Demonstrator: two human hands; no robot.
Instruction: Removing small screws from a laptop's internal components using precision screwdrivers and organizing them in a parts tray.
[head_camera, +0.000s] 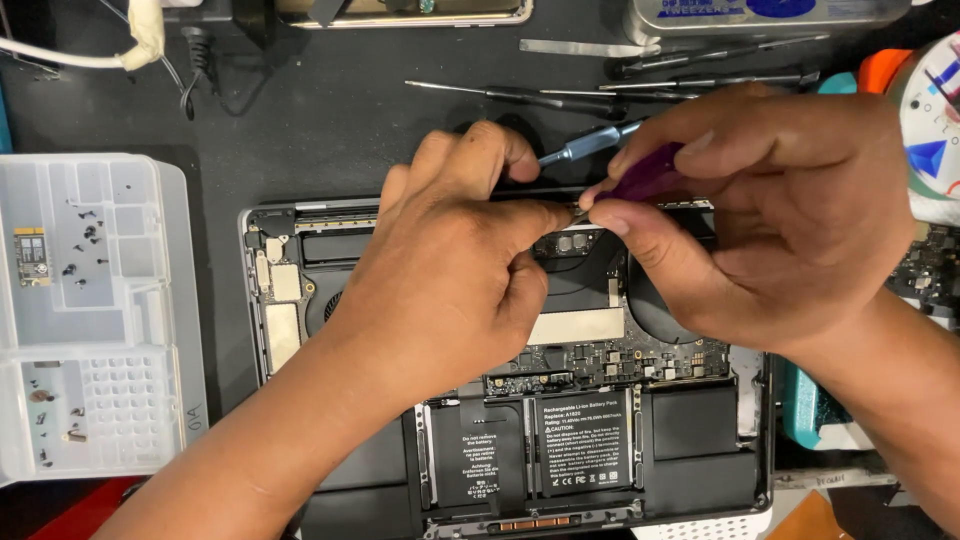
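Note:
An opened laptop (690, 440) lies bottom-up on a dark mat, its black battery cells (585, 440) and circuit board (600, 365) exposed. My left hand (450, 270) rests over the laptop's upper middle and holds a silver screwdriver (590, 142) that sticks out past the fingers. My right hand (760, 215) pinches a purple-handled tool (650, 175), whose tip meets my left fingertips near the laptop's top edge. What lies under the tip is hidden by the fingers.
A clear plastic parts tray (100, 320) with small screws and a chip stands at the left. Several screwdrivers (560, 97) lie on the mat behind the laptop. A white cable (60, 55) runs at the top left. A round patterned object (935, 120) sits at the right edge.

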